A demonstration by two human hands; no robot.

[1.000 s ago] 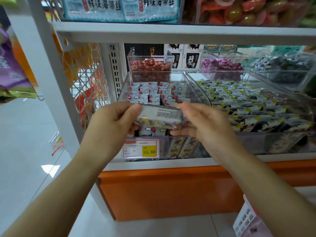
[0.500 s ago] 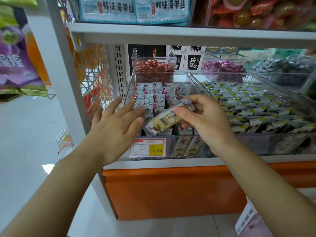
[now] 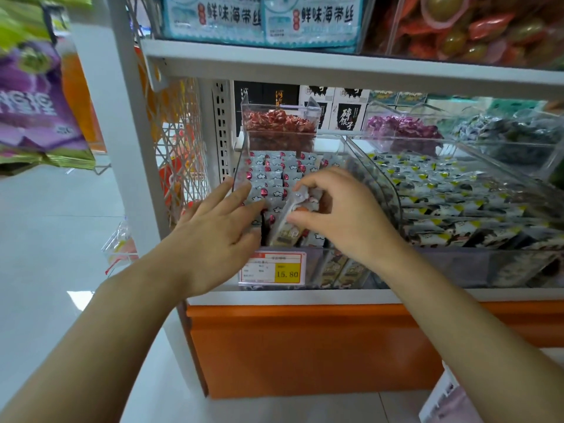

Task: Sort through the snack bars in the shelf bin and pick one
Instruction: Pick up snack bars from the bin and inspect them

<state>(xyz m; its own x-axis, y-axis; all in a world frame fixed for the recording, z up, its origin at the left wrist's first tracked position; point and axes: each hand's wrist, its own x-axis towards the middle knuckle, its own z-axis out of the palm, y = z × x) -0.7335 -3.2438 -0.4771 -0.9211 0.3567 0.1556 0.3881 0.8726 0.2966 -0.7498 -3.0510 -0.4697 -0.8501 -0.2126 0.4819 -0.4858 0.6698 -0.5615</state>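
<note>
At the middle shelf: I look down into a clear plastic shelf bin [image 3: 238,169] packed with rows of small silver-wrapped snack bars with red dots [image 3: 274,175]; a white and yellow price tag [image 3: 273,268] sits on its front.
Step in hand: sorting, as I judge it; one bar is singled out but not clear of the bin, so the pick is not yet made.
Chosen bar: a silver and tan wrapped snack bar [image 3: 285,222], tilted steeply, its lower end down among the others at the bin's front, its upper end at my fingers.
Right hand [image 3: 345,215]: narrow, thumb and fingertips pinching the upper part of that tilted bar, the other fingers curled over it.
Left hand [image 3: 213,233]: wide, fingers straight and spread, reaching over the bin's left wall; the fingertips lie on or just above the rows, and I cannot tell whether they press.
Next move: either a straight lift to bring the bar clear of the front wall, or a release and a reach for another; the flat hand would need to hold the neighbours down so they do not ride up with it.
Neighbours: a wider clear bin of black and yellow packets [image 3: 457,193] just beside on the right; a small clear box of red-wrapped sweets [image 3: 279,123] behind.
</note>
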